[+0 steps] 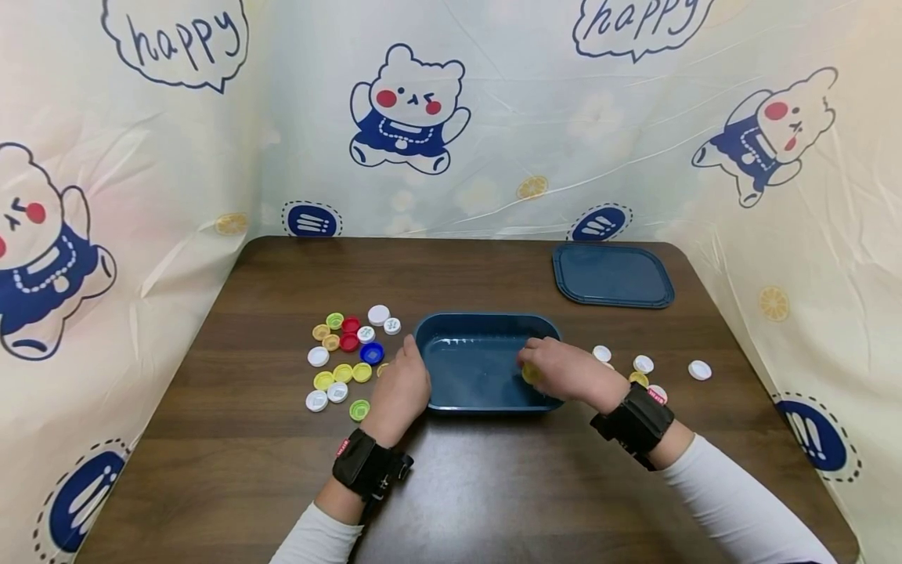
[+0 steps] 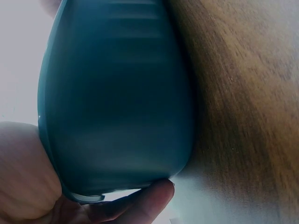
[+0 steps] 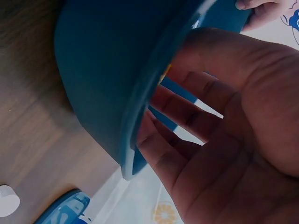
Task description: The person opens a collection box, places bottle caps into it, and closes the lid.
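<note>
A dark blue rectangular container (image 1: pixel 486 405) stands on the table in the head view. At its left end my left hand (image 1: pixel 403 388) grips the wall, with the fingers (image 2: pixel 152 200) against the outside in the left wrist view. Over the right rim reaches my right hand (image 1: pixel 564 368), its fingertips inside the container. They pinch a yellow bottle cap (image 1: pixel 529 374), mostly covered by the fingers. Only a yellow sliver (image 3: pixel 164 73) shows past the rim in the right wrist view.
Left of the container lie several loose caps, among them a deep blue cap (image 1: pixel 371 353), a red cap (image 1: pixel 349 342) and a white cap (image 1: pixel 379 315). More caps, mostly white (image 1: pixel 700 370), are by my right wrist. A blue lid (image 1: pixel 613 274) lies at the back right.
</note>
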### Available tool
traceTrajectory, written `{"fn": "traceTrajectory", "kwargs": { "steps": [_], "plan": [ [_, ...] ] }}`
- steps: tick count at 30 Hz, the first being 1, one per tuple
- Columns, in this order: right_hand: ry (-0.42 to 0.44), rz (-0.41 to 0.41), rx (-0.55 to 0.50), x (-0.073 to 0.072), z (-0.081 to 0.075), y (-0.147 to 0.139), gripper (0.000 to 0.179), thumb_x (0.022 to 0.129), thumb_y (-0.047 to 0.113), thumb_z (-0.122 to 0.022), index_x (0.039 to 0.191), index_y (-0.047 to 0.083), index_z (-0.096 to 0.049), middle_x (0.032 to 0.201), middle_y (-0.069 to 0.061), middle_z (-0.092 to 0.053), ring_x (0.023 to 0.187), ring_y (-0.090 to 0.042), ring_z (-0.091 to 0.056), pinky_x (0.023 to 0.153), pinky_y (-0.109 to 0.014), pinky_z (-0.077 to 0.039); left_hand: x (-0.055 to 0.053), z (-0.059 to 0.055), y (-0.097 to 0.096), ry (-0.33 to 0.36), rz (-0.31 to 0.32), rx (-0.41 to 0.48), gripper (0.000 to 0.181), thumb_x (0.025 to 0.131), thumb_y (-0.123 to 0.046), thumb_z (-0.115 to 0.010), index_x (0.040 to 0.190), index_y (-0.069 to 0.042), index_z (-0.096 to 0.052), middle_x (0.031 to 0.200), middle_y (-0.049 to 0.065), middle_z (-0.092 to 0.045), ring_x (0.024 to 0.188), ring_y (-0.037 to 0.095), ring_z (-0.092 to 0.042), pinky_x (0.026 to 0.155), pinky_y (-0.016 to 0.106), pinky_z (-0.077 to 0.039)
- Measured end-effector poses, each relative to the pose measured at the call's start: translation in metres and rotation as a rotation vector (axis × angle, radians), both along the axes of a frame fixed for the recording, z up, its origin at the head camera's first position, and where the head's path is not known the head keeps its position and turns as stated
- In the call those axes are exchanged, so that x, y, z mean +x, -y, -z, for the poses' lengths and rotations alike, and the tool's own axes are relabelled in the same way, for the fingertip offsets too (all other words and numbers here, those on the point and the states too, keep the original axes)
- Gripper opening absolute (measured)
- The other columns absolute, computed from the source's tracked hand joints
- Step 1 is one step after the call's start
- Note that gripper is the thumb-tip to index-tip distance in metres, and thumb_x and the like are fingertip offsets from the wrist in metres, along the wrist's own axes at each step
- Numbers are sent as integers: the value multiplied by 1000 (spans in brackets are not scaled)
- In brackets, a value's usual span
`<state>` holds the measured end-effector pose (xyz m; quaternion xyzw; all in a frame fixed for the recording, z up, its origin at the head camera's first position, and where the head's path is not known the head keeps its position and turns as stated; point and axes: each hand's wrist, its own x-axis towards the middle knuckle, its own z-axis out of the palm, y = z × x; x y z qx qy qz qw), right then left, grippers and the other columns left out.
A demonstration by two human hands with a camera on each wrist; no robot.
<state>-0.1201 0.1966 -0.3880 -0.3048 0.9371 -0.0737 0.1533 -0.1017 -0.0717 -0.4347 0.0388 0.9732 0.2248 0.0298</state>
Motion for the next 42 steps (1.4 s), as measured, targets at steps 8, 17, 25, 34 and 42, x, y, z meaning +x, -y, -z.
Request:
{"fn": "traceTrajectory", "kwargs": {
  "steps": [8, 17, 25, 34, 42],
  "plan": [
    [-17, -12, 4, 1, 5, -3, 24, 90, 1, -71, 113, 8, -70, 109, -10, -63, 94, -25, -61, 80, -38, -56, 0, 0, -1, -2, -3, 2, 54, 103, -10, -48, 147, 17, -32, 128, 33, -59, 100, 41, -68, 86, 51, -57],
    [-19, -7, 18, 0, 5, -3, 27, 91, 7, -72, 118, 6, -69, 113, -11, -63, 100, -26, -61, 86, -41, -55, -2, 2, -2, 27, -16, 9, 55, 104, -11, -47, 148, 17, -30, 133, 33, -57, 106, 42, -67, 90, 52, -56],
    [-42, 100, -143, -9, -14, -17, 34, 93, 5, -70, 126, 1, -65, 123, -17, -62, 109, -29, -61, 91, -45, -55, -2, 1, -1, 19, -19, 17, 54, 104, -11, -47, 148, 17, -30, 133, 34, -56, 105, 43, -67, 90, 54, -56],
    [-60, 355, -196, -27, -20, -68, 36, 97, 1, -55, 133, -5, -59, 131, -25, -57, 119, -41, -56, 96, -55, -49, -2, 1, -1, 14, -22, 16, 54, 105, -12, -47, 147, 17, -31, 133, 34, -57, 105, 43, -67, 90, 54, -56],
    [37, 430, -93, -30, 9, -89, 38, 98, 10, -60, 132, -6, -59, 134, -30, -53, 126, -47, -51, 100, -60, -45, -2, 1, -1, 24, -18, 16, 55, 104, -11, -48, 148, 17, -30, 133, 34, -57, 104, 43, -67, 89, 55, -56]
  ]
}}
